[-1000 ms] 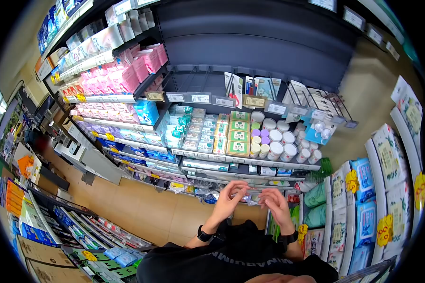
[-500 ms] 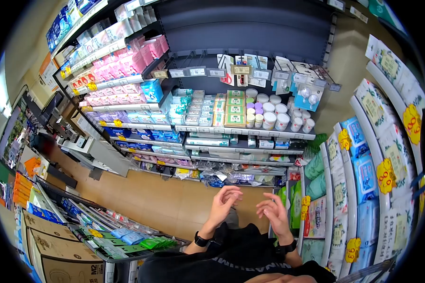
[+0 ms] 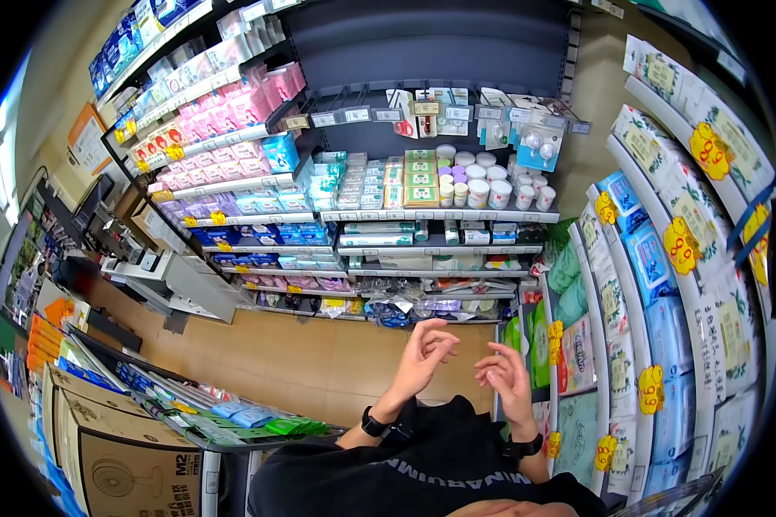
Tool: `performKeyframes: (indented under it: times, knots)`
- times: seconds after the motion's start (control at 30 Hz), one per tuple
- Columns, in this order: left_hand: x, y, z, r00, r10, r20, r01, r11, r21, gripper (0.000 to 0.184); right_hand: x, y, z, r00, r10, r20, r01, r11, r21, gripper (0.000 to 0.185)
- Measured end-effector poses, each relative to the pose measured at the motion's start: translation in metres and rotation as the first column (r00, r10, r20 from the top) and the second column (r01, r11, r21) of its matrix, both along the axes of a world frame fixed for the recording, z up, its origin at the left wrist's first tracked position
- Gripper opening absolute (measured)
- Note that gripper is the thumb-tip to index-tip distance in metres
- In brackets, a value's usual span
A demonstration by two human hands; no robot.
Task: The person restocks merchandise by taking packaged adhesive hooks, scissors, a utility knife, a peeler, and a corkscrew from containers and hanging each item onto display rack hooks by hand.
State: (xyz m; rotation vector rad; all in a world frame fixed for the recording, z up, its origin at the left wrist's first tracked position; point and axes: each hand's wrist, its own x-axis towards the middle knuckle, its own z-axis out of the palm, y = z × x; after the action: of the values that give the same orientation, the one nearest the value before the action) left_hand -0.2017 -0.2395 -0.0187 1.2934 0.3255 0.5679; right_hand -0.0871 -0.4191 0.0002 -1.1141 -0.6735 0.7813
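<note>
My left hand [image 3: 424, 355] is raised in front of my chest with bent, parted fingers and nothing in it. Level with it on the right, my right hand [image 3: 504, 376] also has loosely curled, parted fingers and holds nothing. A gap separates the two hands, and both wrists wear dark bands. Beyond them stands a shelf unit with white tubs [image 3: 490, 186], green-and-tan boxes [image 3: 422, 179] and hanging packs [image 3: 539, 146]. Neither hand touches any goods.
Pink packs [image 3: 233, 121] fill the shelves at the left. Shelves of blue wipe packs [image 3: 651, 258] rise close on the right. Cardboard boxes [image 3: 129, 461] stand at the lower left beside a low rack. Tiled floor [image 3: 319, 362] lies ahead.
The view has shifted, so the shelves ahead sit higher and more of the right shelves and cardboard boxes shows. My hands have moved slightly apart since the earliest frame and remain raised.
</note>
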Motion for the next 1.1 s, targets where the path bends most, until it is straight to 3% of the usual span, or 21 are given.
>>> performKeyframes:
  times: [0.3, 0.63, 0.9, 1.1]
  knots:
    - [-0.062, -0.028, 0.012, 0.999, -0.047, -0.001, 0.047, 0.999, -0.005, 0.038, -0.070, -0.022, 0.005, 0.996, -0.082, -0.031, 0.084, 0.995, 0.052, 0.063]
    - [-0.160, -0.074, 0.010, 0.994, -0.099, -0.035, 0.097, 0.994, -0.050, 0.034, -0.176, -0.074, 0.002, 0.992, -0.113, -0.053, 0.115, 0.993, 0.023, 0.065]
    - [-0.207, -0.129, -0.001, 0.949, -0.298, -0.104, 0.278, 0.945, -0.172, 0.034, -0.253, -0.139, 0.000, 0.953, -0.298, -0.054, 0.296, 0.954, -0.036, 0.065]
    - [-0.210, -0.164, 0.005, 0.870, -0.481, -0.107, 0.463, 0.872, -0.156, 0.034, -0.285, -0.182, 0.009, 0.879, -0.476, -0.042, 0.475, 0.880, -0.032, 0.066]
